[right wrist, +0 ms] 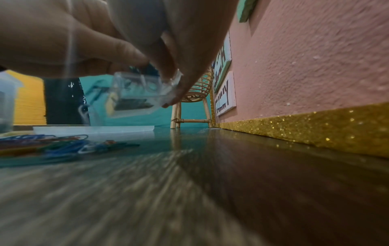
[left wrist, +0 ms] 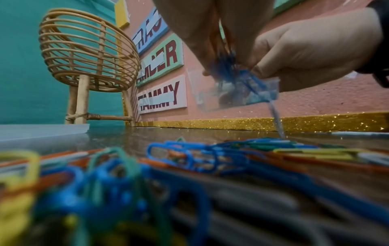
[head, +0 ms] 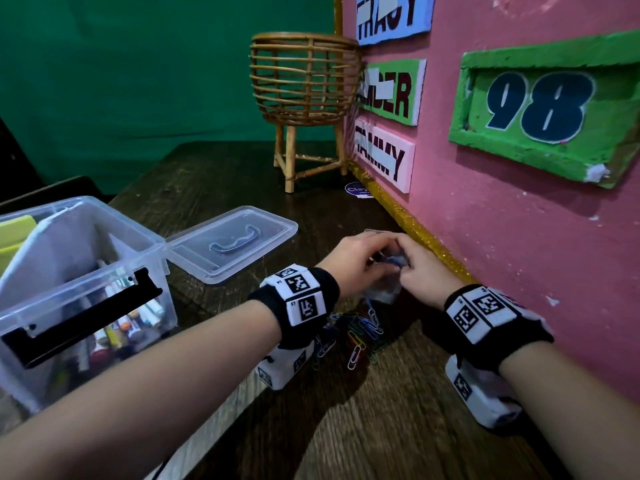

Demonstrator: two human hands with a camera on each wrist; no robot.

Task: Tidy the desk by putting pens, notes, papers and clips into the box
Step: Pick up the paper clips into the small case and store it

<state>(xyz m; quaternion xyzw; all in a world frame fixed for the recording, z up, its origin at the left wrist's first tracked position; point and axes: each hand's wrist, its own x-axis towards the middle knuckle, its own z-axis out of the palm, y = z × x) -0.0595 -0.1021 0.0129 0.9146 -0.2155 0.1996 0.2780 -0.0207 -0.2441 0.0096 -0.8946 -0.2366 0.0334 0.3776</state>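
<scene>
Writing on pink wall point(head: 485, 209): blue sign part-masked, "TRA" legible; green sign point(head: 391, 91) ends "ER"; pink sign "TAMMY" point(head: 382, 155), partly masked; green plaque "98" point(head: 540, 105). Round blue sticker point(head: 358, 190) at wall foot, reads "Clay…", rest hidden.

Landmark = small clear case point(left wrist: 235, 93).
- Case was held off the tabletop point(head: 381, 410) btw both hands, near the wall.
- Right hand point(head: 427, 271): fingers point(right wrist: 168, 66) curled, pinching the case at its edge.
- Left hand point(head: 356, 259): fingers point(left wrist: 195, 41) pressed together, pinching a bunch of blue clips point(left wrist: 226, 61) at the case's top opening. One blue clip dangled below the case.
- Case contents: blurred, some clips inside, count n/a.
- Loose pile of coloured paper clips point(head: 356, 332) lay on tabletop just below the case, under the left wrist.

Clear box point(head: 86, 289), open, well left of the case: pens/markers point(head: 121, 327) upright-ish inside, yellow pad point(head: 15, 230) at its far side. Its lid point(head: 235, 244) lay flat btw box and case. Rattan basket stand point(head: 304, 81) behind the case, against the wall.
</scene>
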